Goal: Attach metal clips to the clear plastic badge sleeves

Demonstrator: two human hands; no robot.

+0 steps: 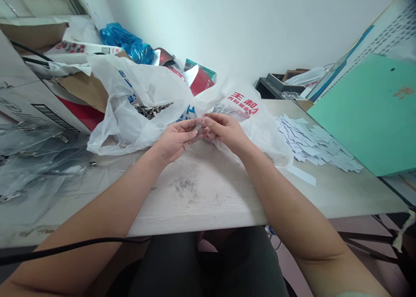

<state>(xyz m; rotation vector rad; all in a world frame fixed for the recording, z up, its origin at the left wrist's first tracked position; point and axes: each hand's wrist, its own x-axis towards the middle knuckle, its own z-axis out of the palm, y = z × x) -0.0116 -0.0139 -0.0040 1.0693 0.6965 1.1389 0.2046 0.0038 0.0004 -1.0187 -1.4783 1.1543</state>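
Both hands meet above the table over a small clear plastic bag [198,127] with something small and shiny showing in it. My left hand [175,140] is closed on the bag's left side, thumb on top. At its right edge, the fingertips of my right hand [225,130] are pinched together. Behind my left hand lies an opened white carrier bag [123,130] holding many small metal pieces [151,110]. A second white bag with red print [260,134] sits behind my right hand; its contents are hard to make out.
Clear plastic bags with metal bits [39,167] cover the table's left side. White paper slips [299,138] are heaped at the right, beside a green board [367,119]. Cardboard boxes [42,89] stand at the left. A black cable [78,246] crosses the front edge.
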